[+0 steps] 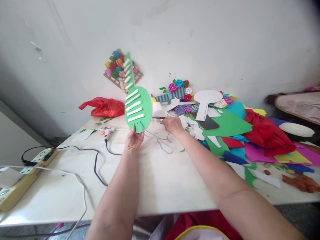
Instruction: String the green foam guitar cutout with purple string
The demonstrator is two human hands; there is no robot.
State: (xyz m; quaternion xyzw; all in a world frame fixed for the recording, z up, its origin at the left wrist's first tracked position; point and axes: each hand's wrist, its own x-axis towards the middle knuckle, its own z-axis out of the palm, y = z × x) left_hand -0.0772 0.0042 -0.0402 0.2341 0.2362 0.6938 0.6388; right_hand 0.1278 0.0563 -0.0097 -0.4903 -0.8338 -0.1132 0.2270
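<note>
My left hand (134, 139) grips the bottom edge of a green foam guitar-shaped cutout (138, 108) and holds it upright above the table. White strips are stuck across its body and neck. Thin purple strings (161, 141) hang from its lower edge and loop onto the table. My right hand (172, 124) rests on the table just right of the cutout, fingers closed round a thin dark tool (159, 117) that points left.
A white glue gun (107, 132) with a black cord lies left of my hands. A power strip (25, 175) sits at the left edge. Coloured foam sheets (250, 140), a white paddle cutout (206, 101) and paper flowers (178, 87) crowd the right and back. A red bag (103, 106) lies by the wall.
</note>
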